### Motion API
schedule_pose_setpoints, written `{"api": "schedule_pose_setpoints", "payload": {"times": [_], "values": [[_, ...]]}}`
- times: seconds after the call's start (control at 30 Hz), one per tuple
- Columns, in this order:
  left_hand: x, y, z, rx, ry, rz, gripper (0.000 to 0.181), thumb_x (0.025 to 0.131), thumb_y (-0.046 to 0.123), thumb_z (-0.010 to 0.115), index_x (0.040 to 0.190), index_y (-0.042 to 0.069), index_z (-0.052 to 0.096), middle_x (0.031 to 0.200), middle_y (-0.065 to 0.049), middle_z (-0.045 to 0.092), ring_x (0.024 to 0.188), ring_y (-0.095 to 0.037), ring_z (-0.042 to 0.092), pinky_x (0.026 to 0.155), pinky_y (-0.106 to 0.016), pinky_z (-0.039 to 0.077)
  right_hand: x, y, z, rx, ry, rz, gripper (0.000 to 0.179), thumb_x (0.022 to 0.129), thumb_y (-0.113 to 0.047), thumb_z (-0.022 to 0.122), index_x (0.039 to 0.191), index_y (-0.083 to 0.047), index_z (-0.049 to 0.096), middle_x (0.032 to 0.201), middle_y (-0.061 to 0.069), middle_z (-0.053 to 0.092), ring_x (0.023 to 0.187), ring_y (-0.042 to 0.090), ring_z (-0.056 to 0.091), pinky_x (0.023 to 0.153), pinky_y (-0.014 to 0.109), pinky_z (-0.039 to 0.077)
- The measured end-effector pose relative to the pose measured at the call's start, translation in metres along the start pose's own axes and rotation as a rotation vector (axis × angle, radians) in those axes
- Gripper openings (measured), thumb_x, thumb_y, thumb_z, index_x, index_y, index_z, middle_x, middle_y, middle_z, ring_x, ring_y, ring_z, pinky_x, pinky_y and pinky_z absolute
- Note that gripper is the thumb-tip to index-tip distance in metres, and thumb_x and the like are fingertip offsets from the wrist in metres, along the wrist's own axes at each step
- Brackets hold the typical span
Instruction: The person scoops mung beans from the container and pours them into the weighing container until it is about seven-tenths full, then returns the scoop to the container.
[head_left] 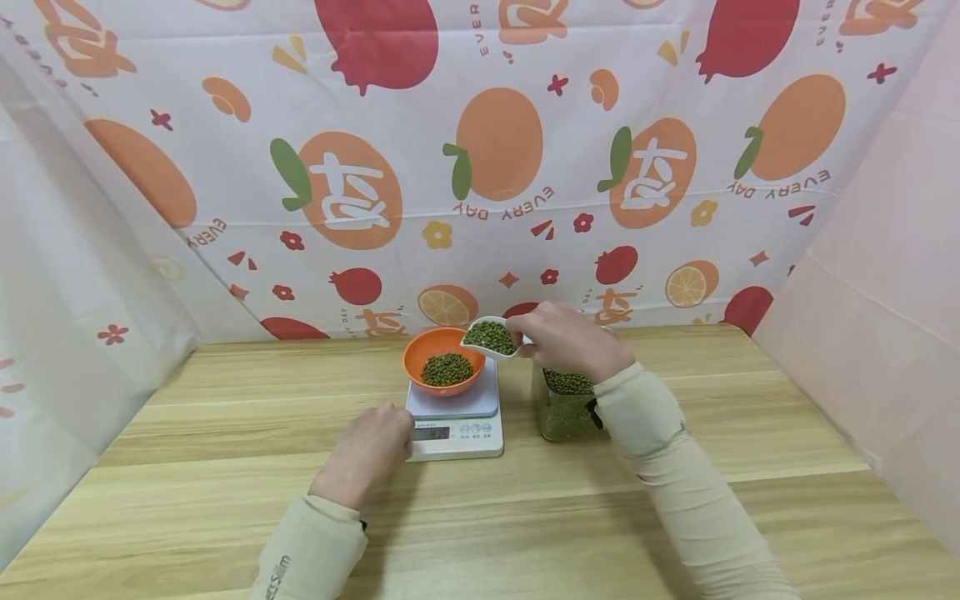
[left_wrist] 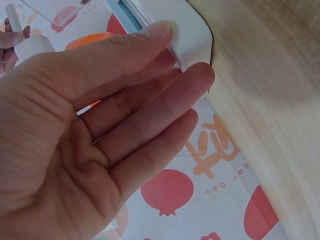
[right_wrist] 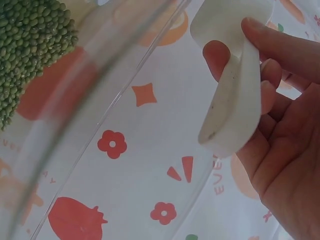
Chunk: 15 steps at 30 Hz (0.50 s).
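In beige sleeves [head_left: 313, 546]: touching scale [head_left: 457, 412] with left hand [head_left: 375, 443] released, grasping scoop [right_wrist: 234, 107] of beans [head_left: 491, 336] with right hand [head_left: 568, 337] by bowl [head_left: 435, 342], toward worktop's [head_left: 495, 533] back edge.

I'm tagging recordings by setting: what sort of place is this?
Probably a staged tabletop recording booth, perhaps indoors: a fruit-print cloth hangs behind a wood-grain table, and pale side panels close it in left and right.
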<state>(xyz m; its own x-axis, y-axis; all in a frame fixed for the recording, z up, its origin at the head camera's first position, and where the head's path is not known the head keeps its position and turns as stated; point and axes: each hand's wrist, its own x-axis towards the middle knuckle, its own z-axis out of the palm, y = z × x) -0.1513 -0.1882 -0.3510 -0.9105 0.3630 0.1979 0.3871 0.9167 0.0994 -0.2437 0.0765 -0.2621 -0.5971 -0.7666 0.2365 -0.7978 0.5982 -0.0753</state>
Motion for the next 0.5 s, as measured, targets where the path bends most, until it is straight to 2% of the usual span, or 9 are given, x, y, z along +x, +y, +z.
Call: {"api": "schedule_pose_setpoints", "payload": {"times": [0.5], "values": [[0.000,-0.001,0.002,0.009,0.016,0.018,0.027,0.075,-0.009,0.072,0.059,0.008,0.059,0.055,0.001,0.050,0.051,-0.013,0.041,0.047,-0.028,0.038,0.012,-0.009,0.002,-0.058,-0.094,0.046,0.008,0.089,-0.003,0.074,0.088,-0.009,0.069,0.076,-0.003,0.064,0.070,0.016,0.059,0.069,0.031,0.051]]}}
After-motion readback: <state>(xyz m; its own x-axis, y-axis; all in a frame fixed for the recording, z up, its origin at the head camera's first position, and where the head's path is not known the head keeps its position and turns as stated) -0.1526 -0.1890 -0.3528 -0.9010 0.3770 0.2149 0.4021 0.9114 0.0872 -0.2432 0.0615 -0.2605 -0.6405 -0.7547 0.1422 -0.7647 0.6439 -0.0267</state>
